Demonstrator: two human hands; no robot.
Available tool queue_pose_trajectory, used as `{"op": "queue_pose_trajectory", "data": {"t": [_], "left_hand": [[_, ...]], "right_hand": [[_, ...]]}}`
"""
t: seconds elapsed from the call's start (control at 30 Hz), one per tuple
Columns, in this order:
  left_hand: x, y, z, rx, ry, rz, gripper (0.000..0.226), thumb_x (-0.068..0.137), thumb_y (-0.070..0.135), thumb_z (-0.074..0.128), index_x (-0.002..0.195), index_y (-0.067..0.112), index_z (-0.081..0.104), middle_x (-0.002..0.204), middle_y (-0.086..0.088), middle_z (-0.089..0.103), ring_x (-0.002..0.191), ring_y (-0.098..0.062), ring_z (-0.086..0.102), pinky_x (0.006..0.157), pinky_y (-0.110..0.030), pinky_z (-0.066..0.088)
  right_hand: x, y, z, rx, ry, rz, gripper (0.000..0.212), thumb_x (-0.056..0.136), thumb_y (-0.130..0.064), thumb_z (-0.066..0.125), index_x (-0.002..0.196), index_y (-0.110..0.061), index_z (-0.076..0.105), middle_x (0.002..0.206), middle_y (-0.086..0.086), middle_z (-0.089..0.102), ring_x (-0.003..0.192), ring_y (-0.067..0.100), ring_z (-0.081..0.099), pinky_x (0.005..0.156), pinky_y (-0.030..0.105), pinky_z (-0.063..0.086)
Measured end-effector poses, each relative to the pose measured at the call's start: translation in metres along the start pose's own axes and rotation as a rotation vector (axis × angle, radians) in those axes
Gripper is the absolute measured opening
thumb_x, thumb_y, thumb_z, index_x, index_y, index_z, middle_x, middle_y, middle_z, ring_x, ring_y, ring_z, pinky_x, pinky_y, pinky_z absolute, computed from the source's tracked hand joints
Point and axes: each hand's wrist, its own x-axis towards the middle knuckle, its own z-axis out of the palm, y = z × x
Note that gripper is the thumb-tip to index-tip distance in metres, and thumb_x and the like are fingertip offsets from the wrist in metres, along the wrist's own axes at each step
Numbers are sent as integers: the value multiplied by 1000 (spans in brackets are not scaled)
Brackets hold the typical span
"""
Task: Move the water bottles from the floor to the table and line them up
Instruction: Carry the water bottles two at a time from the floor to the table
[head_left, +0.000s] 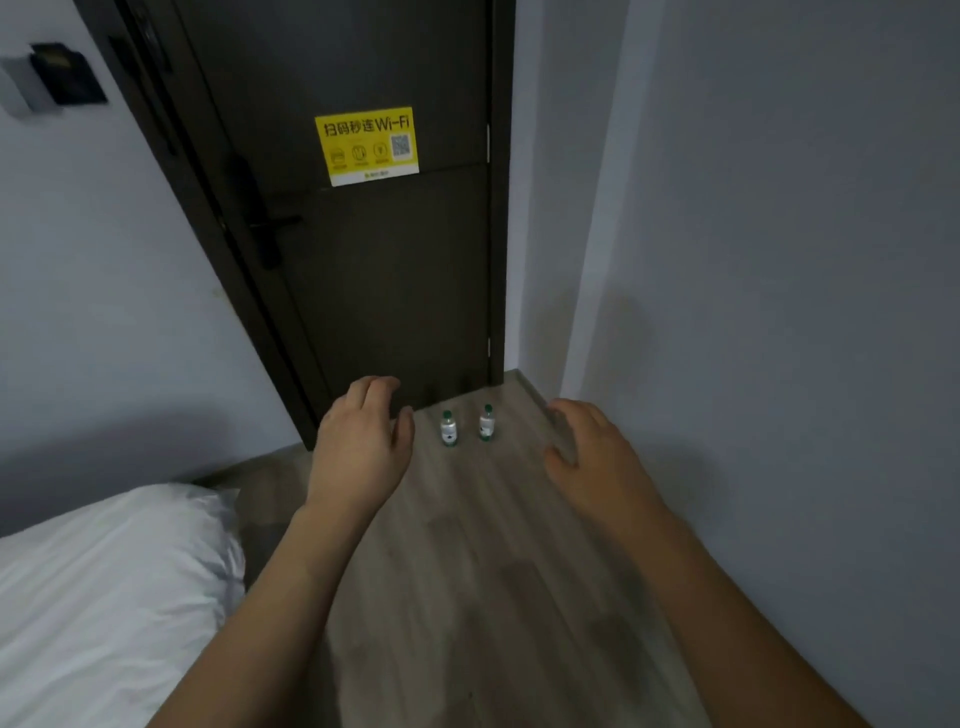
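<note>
Two small clear water bottles with green caps stand upright side by side on the wooden floor, close to the foot of a dark door: the left bottle (449, 428) and the right bottle (487, 423). My left hand (361, 441) hovers in the air to the left of them, fingers loosely curled, holding nothing. My right hand (592, 452) hovers to their right, fingers relaxed and spread, also holding nothing. Both hands are nearer to me than the bottles. No table is in view.
A dark door (384, 270) with a yellow Wi-Fi sticker (366, 145) closes the passage ahead. Grey walls (779, 260) stand on both sides. A bed with a white cover (104, 587) fills the lower left. Wooden floor (483, 571) runs between bed and right wall.
</note>
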Motion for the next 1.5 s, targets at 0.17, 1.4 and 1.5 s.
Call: {"op": "queue_pose_trajectory", "data": {"t": [0.17,1.4,1.5], "left_hand": [[59,-30,36,-46,-64,28,35,96,22,59,128,7,59,126,-13,61,111,-30,59,93,-42,48],[598,-226,392,-57,-577,-87,47,98,29,57,141,11,50,135,-13,55,118,-35,54,96,-43,46],[612,-255,460,-29,-662,-105,49,97,30,58,141,13,49,134,-13,55,118,-35,55,95,-41,45]], "right_hand": [[58,10,25,-27,-3,75,51,94,-27,52,143,-18,40,144,2,42,122,20,48,102,38,42],[676,170,217,-102,-195,328,49,93,-29,55,139,-15,44,130,7,54,108,21,56,89,25,41],[714,213,267,-128,-276,390,56,91,-30,59,143,-17,41,137,6,51,116,24,56,89,26,41]]}}
